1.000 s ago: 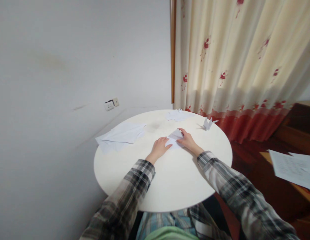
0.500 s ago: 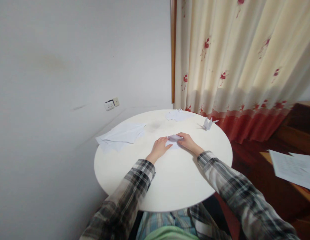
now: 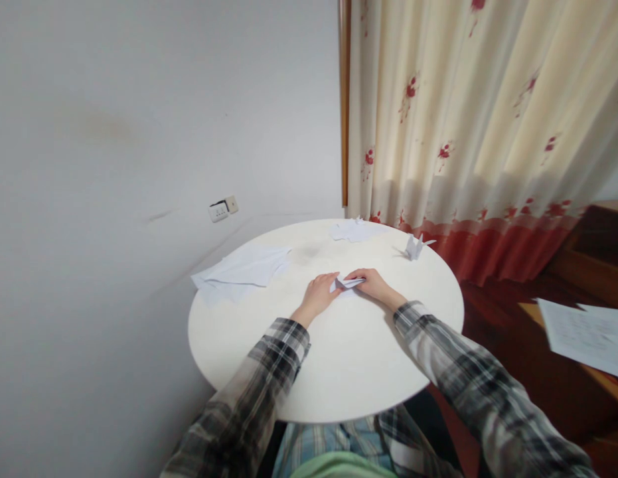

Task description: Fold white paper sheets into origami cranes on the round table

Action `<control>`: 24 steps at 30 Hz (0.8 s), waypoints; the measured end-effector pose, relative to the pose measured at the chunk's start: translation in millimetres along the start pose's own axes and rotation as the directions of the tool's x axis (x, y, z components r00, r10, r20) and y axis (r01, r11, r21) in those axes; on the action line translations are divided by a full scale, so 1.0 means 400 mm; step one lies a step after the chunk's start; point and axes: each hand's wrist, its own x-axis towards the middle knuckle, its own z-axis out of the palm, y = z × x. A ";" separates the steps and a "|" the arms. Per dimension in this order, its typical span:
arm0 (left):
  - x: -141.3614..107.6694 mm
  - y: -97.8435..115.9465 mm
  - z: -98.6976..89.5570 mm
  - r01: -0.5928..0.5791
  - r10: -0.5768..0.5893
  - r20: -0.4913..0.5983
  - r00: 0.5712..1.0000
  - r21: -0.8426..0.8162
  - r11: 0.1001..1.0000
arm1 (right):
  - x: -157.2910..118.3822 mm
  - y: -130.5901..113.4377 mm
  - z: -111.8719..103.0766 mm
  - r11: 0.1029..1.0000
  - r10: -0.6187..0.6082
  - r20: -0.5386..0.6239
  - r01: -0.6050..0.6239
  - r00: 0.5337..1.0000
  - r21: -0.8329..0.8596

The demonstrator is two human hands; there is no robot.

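A small folded white paper lies on the round white table, between my two hands. My left hand is closed on its left side, with the thumb near the lower edge. Fingers and thumb of my right hand pinch the paper's right side, where a raised flap shows. The exact folds are too small to make out.
A folded paper crane stands at the table's back right. White sheets lie at the left, and paper pieces at the back edge. Printed sheets rest on a wooden surface at the right.
The raised flap of the paper has come down toward me, and my right hand's fingers have shifted slightly left and toward me with it. My left hand has barely moved.
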 end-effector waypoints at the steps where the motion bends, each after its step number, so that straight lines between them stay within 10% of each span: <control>1: 0.000 0.000 0.000 -0.006 0.006 -0.002 1.000 0.001 1.000 | 0.000 -0.001 0.001 1.000 0.005 0.001 -0.005 1.000 0.000; 24: -0.001 -0.003 0.004 -0.023 0.020 0.031 0.999 0.103 0.994 | 0.007 0.014 0.006 0.993 -0.051 -0.025 0.053 0.998 0.108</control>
